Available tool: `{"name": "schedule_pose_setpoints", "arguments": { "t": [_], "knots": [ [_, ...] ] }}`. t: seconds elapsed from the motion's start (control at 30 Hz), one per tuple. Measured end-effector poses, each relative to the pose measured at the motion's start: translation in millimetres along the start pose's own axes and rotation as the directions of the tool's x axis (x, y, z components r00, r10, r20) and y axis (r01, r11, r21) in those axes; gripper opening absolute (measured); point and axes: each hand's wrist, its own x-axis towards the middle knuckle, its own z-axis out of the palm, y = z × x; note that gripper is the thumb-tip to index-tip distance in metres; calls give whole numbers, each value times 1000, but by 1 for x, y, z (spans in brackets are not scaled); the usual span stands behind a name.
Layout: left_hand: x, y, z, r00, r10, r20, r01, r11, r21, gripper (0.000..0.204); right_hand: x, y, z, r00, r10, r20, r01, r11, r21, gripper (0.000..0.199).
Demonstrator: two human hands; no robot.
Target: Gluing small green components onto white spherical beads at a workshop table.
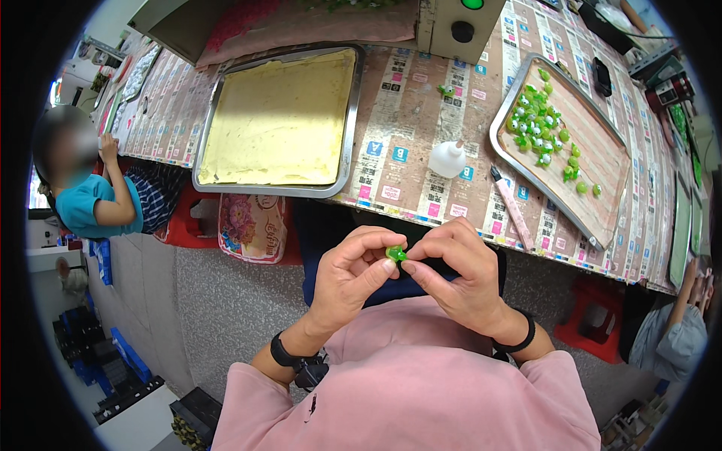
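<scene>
Close in front of my chest, just off the table's near edge, a small shiny green figure (396, 253) is pinched between both hands. My left hand (353, 270) grips its left side with thumb and forefinger. On its right side, the fingertips of my right hand (455, 263) are closed at the green part; its finer shape is hidden by the fingers. On the right, a metal tray (594, 161) holds a heap of similar little green figures (535, 124) with white eye-like dots. One more such piece (447, 91) lies on the table beyond the bottle.
A white squeeze bottle (447, 159) and a pink pen-like tool (513, 208) lie between the trays. Left stands a tray lined with a yellow sheet (282, 120). A box with a knob (461, 31) is at the back. Other people sit at far left (101, 195) and right (669, 331).
</scene>
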Motion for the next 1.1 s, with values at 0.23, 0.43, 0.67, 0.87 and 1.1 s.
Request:
{"name": "schedule_pose_setpoints", "arguments": {
  "t": [0.23, 0.43, 0.67, 0.87, 1.1],
  "knots": [
    [2, 1, 1, 996, -92, -3, 92, 993, -77, 27, 1, 1, -1, 1000, 0, -1, 0, 1000, -1, 17],
    [3, 1, 2, 993, -115, -3, 114, 987, -115, 27, 0, 3, -1, 1000, 7, -5, -7, 1000, 12, 17],
    [2, 1, 3, 994, -113, -1, 113, 987, -114, 28, 0, 2, -3, 1000, 17, -13, -17, 1000, 15, 18],
    [1, -2, 4, 995, -96, -2, 95, 982, -163, 29, 0, 1, -5, 1000, 26, -7, -26, 999, 23, 17],
    [1, -1, 5, 989, -143, -32, 128, 948, -291, 26, 0, 3, -3, 997, 71, 1, -71, 996, 47, 15]
  ]
}}
